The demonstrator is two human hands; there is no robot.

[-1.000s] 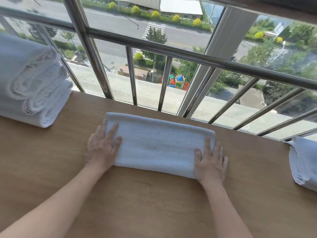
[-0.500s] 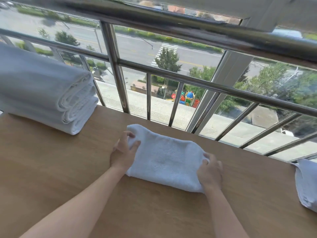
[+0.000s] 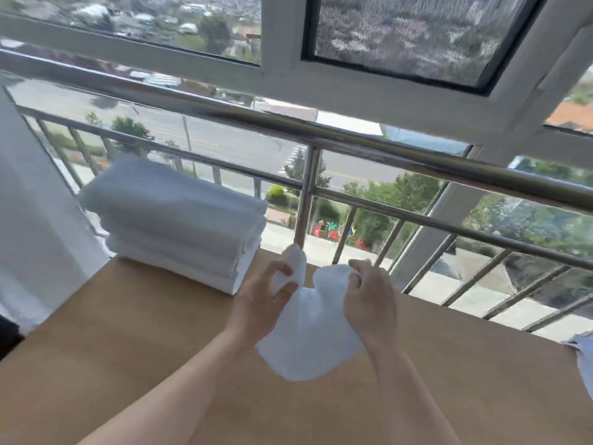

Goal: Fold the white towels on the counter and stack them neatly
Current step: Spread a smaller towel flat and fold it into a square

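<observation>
**Folded towel held up, stack at far left**

You grip a folded white towel [image 3: 306, 332] by its two upper corners; it sags between them above the wooden worktop [image 3: 160, 364]. The stack of folded white towels [image 3: 179, 226] sits at the worktop's far left, by the railing.

- Tan wood worktop [image 3: 134, 335] under a window.
- Steel railing [image 3: 369, 141] with bars across the glass.
- White window frame [image 3: 282, 62] above.
- Daylight; road [image 3: 231, 146] and trees [image 3: 401, 194] outside.
</observation>
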